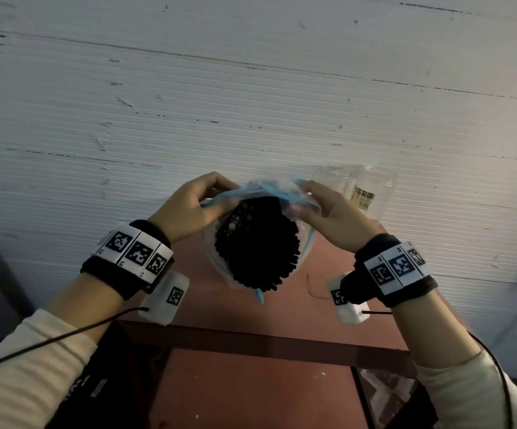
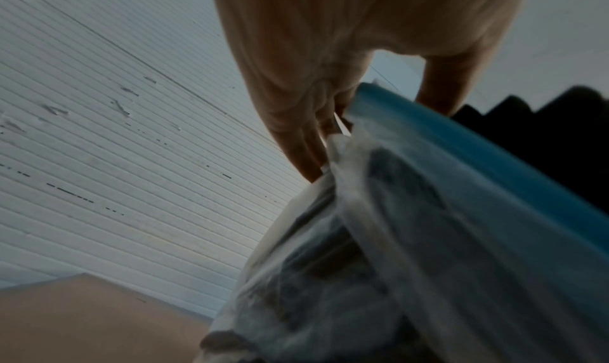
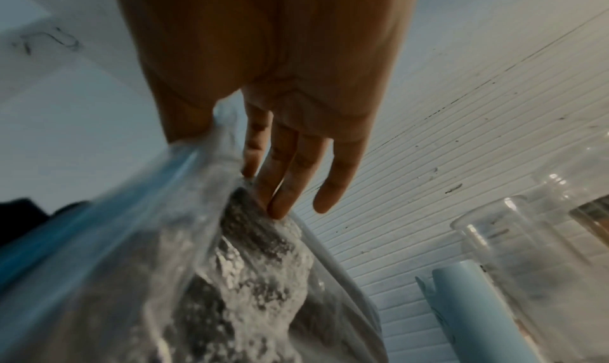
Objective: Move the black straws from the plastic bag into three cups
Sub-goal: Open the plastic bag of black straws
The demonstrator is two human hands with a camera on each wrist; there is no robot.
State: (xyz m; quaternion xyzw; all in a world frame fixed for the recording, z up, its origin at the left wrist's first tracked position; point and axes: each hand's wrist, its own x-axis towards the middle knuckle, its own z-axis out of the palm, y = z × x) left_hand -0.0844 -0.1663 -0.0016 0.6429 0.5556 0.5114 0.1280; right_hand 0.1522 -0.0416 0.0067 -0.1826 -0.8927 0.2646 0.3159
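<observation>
Hands: two, both raised over the bench [image 1: 282,320], one at each side of the bag's mouth.
Left hand [image 1: 186,209]: fingers and thumb pinch the left side of the bag's blue rim; the left wrist view shows the fingers [image 2: 306,144] curled onto the plastic just beside the blue strip.
Right hand [image 1: 333,212]: pinches the right side of the rim between thumb and fingers; in the right wrist view the thumb presses the film while the fingers [image 3: 283,175] lie nearly straight against the bag's outer side.
Plastic bag [image 1: 305,239]: one, clear with a blue closure strip, held between the hands with its mouth pulled apart and turned toward the head camera.
Black straws [image 1: 257,243]: one dense bundle, too many to count, all inside the bag, their round ends showing through the mouth.
Cups [image 1: 371,193]: clear, standing on the bench just beyond the right hand, to the right of the bag; two can be told apart in the head view, a third cannot be made out for sure. One bears a dark label.
Pale blue roll [image 3: 461,298]: one, to the right of the bag, next to the cups, seen only from the right wrist.
Wall [image 1: 251,88]: white ribbed panels behind the bag, scuffed.
Wrist bands: two, black, each with square markers.
</observation>
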